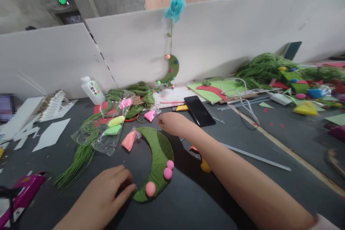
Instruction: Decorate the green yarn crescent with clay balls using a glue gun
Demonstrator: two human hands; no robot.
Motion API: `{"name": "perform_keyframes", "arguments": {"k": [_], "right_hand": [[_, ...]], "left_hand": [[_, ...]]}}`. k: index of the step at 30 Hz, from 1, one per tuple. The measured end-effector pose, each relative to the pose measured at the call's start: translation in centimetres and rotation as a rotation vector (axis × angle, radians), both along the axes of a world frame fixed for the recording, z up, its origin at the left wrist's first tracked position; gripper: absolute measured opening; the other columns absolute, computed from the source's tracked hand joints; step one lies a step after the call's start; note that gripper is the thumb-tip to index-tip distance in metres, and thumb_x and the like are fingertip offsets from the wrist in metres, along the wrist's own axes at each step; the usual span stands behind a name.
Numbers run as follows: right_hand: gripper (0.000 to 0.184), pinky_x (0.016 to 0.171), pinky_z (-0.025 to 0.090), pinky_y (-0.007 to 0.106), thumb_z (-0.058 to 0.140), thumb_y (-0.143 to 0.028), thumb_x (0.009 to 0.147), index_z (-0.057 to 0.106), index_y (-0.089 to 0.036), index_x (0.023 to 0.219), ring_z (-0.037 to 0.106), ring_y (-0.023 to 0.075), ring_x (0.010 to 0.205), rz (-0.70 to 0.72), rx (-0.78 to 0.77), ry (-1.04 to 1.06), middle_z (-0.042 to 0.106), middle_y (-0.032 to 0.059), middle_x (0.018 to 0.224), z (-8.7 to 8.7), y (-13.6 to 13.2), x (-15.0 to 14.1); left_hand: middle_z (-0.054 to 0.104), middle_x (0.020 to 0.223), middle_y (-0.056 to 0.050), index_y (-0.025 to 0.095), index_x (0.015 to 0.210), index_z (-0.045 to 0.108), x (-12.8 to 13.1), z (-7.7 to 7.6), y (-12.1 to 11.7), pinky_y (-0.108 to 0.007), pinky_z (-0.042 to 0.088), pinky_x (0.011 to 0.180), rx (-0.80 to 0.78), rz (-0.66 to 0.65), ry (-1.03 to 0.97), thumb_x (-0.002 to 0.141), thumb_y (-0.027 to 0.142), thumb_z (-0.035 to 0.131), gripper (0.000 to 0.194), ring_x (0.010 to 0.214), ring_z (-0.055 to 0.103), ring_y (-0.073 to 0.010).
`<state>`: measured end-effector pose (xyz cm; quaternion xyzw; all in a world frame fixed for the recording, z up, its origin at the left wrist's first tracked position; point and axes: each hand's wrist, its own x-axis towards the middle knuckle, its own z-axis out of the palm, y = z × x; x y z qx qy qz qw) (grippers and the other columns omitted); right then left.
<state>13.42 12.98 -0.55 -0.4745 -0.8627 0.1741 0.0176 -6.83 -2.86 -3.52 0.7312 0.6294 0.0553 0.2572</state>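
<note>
A green yarn-wrapped crescent (159, 158) lies on the dark table with three pink clay balls (168, 173) stuck along its lower right part. My left hand (107, 194) rests at the crescent's lower tip, fingertips pressed on its edge. My right hand (172, 123) reaches forward over the crescent's upper tip, fingers curled together near a small bag of pink clay (150, 115). Whether it grips anything is hidden. A wrapped salmon-pink clay lump (128, 140) lies against the crescent's upper left.
A plastic bag with green and yellow clay (113, 129), green yarn strands (83, 151), a glue bottle (93, 90), a black phone (198, 110) and a yellow cutter (182, 107) lie around. A finished crescent (171, 69) with a blue flower hangs on the white board. Craft scraps fill the right side.
</note>
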Motion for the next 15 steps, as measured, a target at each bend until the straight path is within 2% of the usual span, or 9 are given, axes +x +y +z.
{"name": "perform_keyframes", "arguments": {"k": [4, 6, 8, 10, 12, 15], "right_hand": [[0.028, 0.061, 0.041, 0.029, 0.049, -0.028, 0.089, 0.067, -0.015, 0.073, 0.063, 0.0211, 0.072, -0.037, 0.083, 0.048, 0.069, 0.0102, 0.076, 1.3, -0.4, -0.1], [0.032, 0.056, 0.036, 0.029, 0.048, -0.031, 0.088, 0.067, -0.014, 0.07, 0.063, 0.0236, 0.069, -0.046, 0.113, 0.074, 0.069, 0.0126, 0.073, 1.7, -0.6, -0.4], [0.031, 0.055, 0.033, 0.029, 0.045, -0.029, 0.089, 0.068, -0.013, 0.076, 0.063, 0.0245, 0.07, -0.046, 0.136, 0.101, 0.07, 0.0143, 0.077, 1.7, -0.8, -0.7], [0.027, 0.057, 0.033, 0.028, 0.043, -0.02, 0.088, 0.067, -0.013, 0.096, 0.063, 0.0241, 0.073, -0.042, 0.152, 0.127, 0.071, 0.0144, 0.086, 1.4, -0.9, -0.8], [0.035, 0.059, 0.034, 0.027, 0.044, -0.012, 0.083, 0.06, -0.015, 0.114, 0.064, 0.024, 0.077, -0.035, 0.16, 0.148, 0.072, 0.013, 0.094, 1.1, -1.0, -0.9], [0.035, 0.06, 0.034, 0.027, 0.047, -0.013, 0.08, 0.062, -0.018, 0.112, 0.064, 0.024, 0.079, -0.005, 0.144, 0.159, 0.072, 0.0099, 0.093, 0.8, -1.2, -0.9]], "left_hand": [[0.064, 0.088, -0.004, 0.022, 0.081, 0.062, -2.2, 1.2, 2.4, -0.03, 0.04, 0.076, 0.123, 0.09, 0.006, 0.086, 0.039, 0.045, 0.024, 0.083, 0.06, -0.0223], [0.065, 0.092, -0.004, 0.022, 0.083, 0.063, -3.1, 1.6, 4.0, -0.031, 0.04, 0.077, 0.165, 0.144, 0.022, 0.085, 0.041, 0.047, 0.025, 0.086, 0.06, -0.0238], [0.065, 0.095, -0.006, 0.021, 0.087, 0.062, -3.5, 1.8, 5.5, -0.031, 0.041, 0.077, 0.188, 0.174, 0.048, 0.084, 0.045, 0.046, 0.029, 0.089, 0.06, -0.0248], [0.065, 0.097, -0.007, 0.02, 0.092, 0.06, -3.1, 1.7, 6.7, -0.031, 0.041, 0.076, 0.207, 0.188, 0.08, 0.083, 0.047, 0.046, 0.031, 0.09, 0.06, -0.0251], [0.064, 0.099, -0.008, 0.02, 0.096, 0.057, -2.3, 1.1, 7.6, -0.032, 0.04, 0.075, 0.23, 0.198, 0.105, 0.081, 0.047, 0.05, 0.032, 0.09, 0.059, -0.0257], [0.063, 0.097, -0.01, 0.019, 0.1, 0.055, -1.2, 0.0, 8.2, -0.033, 0.039, 0.075, 0.252, 0.207, 0.136, 0.075, 0.041, 0.058, 0.033, 0.092, 0.058, -0.0285]]}}
